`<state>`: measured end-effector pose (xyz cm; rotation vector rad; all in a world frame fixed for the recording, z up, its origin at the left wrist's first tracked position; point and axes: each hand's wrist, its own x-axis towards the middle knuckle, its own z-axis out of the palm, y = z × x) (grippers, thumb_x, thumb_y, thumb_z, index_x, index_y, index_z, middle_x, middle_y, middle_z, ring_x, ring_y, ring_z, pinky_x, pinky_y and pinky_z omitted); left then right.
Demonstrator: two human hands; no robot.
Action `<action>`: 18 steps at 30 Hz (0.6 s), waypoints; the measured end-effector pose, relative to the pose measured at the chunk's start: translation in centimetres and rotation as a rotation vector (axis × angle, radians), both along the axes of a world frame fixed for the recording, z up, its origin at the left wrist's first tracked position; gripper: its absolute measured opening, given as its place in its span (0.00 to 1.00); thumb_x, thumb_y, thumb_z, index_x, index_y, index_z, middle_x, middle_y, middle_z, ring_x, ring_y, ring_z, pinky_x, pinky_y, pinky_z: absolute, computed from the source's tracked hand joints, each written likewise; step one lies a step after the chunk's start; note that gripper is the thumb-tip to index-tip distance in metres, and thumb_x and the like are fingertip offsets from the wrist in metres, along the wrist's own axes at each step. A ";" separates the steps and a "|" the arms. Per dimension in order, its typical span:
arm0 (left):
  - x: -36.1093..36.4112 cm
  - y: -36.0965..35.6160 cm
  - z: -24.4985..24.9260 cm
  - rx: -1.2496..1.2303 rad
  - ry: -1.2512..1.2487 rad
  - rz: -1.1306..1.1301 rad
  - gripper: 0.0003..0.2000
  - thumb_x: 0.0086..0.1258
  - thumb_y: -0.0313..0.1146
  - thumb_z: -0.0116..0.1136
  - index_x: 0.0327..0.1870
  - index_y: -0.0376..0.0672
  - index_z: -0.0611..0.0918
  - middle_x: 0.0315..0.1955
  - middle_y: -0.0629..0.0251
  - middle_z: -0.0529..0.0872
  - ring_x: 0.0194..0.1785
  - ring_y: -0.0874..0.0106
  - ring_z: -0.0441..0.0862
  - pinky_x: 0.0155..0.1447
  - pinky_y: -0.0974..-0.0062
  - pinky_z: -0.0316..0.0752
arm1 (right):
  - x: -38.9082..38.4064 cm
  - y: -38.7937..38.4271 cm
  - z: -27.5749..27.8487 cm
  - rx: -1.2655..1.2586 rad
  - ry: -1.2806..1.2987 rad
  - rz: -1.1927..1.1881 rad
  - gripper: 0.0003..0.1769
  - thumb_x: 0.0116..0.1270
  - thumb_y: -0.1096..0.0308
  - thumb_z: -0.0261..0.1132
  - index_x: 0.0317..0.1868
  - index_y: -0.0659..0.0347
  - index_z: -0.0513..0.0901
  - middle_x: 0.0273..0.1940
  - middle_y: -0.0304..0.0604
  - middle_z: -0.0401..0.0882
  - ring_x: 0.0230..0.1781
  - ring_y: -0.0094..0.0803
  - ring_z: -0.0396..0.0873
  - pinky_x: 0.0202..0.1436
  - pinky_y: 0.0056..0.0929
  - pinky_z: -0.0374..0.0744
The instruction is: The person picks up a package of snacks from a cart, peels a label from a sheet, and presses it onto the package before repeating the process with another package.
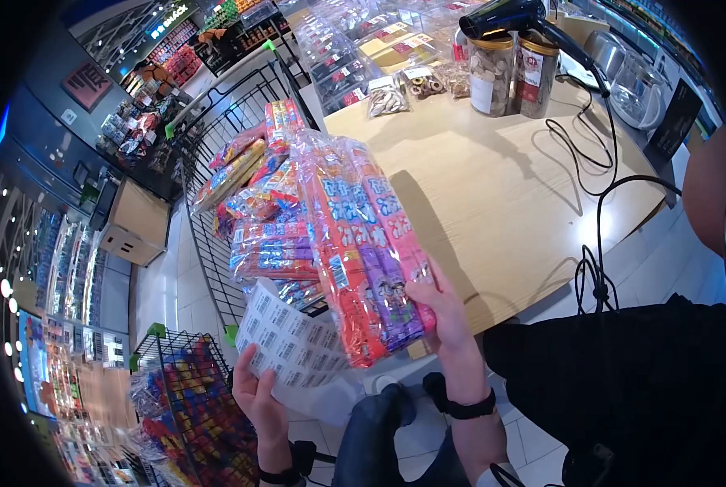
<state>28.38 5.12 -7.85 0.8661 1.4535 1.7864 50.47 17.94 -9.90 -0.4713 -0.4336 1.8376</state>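
Observation:
My right hand [444,312] grips the lower right end of a clear plastic-wrapped multipack [363,252]. Its long packets are red, purple and pink with blue and white lettering, and a barcode shows on the left side. In my left hand [262,398] is a white sheet of barcode labels [290,337], curled and held by its lower left edge. The sheet's right edge comes close to the pack's lower end. Behind the pack, a black wire shopping cart [205,260] carries several similar wrapped packs [270,247], partly hidden.
To the right stands a wooden table [476,203] with a black hair dryer [501,20], two jars [493,77], bagged dried goods [387,97] and a glass kettle [639,93]. A black cable [600,211] hangs over its edge. A second cart [189,398] with colourful packs is at lower left.

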 end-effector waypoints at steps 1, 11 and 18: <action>-0.1 0.0 -0.1 -0.001 0.003 -0.003 0.21 0.59 0.15 0.47 0.57 0.31 0.69 0.52 0.52 0.74 0.55 0.67 0.74 0.60 0.72 0.68 | 0.4 0.0 0.0 0.003 -0.013 -0.001 0.33 0.57 0.76 0.63 0.63 0.67 0.61 0.53 0.43 0.72 0.50 0.26 0.73 0.54 0.27 0.73; -0.6 0.3 -0.7 0.072 -0.030 -0.040 0.21 0.59 0.15 0.48 0.57 0.32 0.69 0.53 0.52 0.74 0.55 0.67 0.74 0.60 0.71 0.68 | 5.0 0.7 -1.4 0.252 -0.511 -0.133 0.30 0.55 0.76 0.66 0.58 0.70 0.66 0.47 0.43 0.76 0.45 0.23 0.75 0.50 0.24 0.74; -0.8 0.7 -0.2 0.067 -0.036 -0.074 0.22 0.58 0.15 0.49 0.56 0.31 0.69 0.53 0.52 0.74 0.55 0.67 0.74 0.60 0.71 0.68 | 4.7 1.7 -2.6 0.346 -0.710 -0.198 0.30 0.54 0.76 0.66 0.58 0.71 0.67 0.44 0.44 0.78 0.43 0.24 0.76 0.48 0.25 0.74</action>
